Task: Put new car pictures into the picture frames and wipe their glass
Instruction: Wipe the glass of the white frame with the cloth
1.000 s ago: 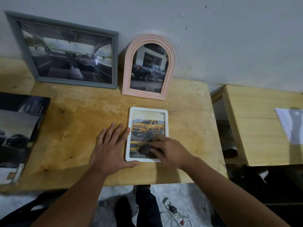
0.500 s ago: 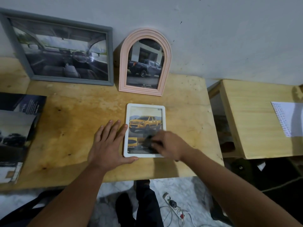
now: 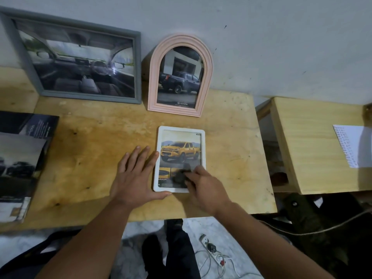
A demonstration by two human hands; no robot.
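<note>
Since a second earlier, the right hand (image 3: pixel 203 186) had slid its dark cloth (image 3: pixel 180 175), grip clenched on it, across the white frame (image 3: pixel 203 146) lying mid-tabletop (image 3: pixel 96 150). Left hand (image 3: pixel 134 176), released flat, steadied its edge. All three frames held pictures; wiping seemed nearly finished.

Worn yellow plywood bench (image 3: pixel 96 158), stained and scuffed, set against a pale grey wall (image 3: pixel 281 47). To its right, apart by a gap, a second, paler wooden bench (image 3: pixel 314 146) carrying a white printed paper sheet (image 3: pixel 350 146) at the far right edge. Below, on the marbled white floor (image 3: pixel 201 226): a white power strip (image 3: pixel 213 252) with tangled white cables. A thin brown cord (image 3: pixel 322 230) sags under the right bench.
</note>
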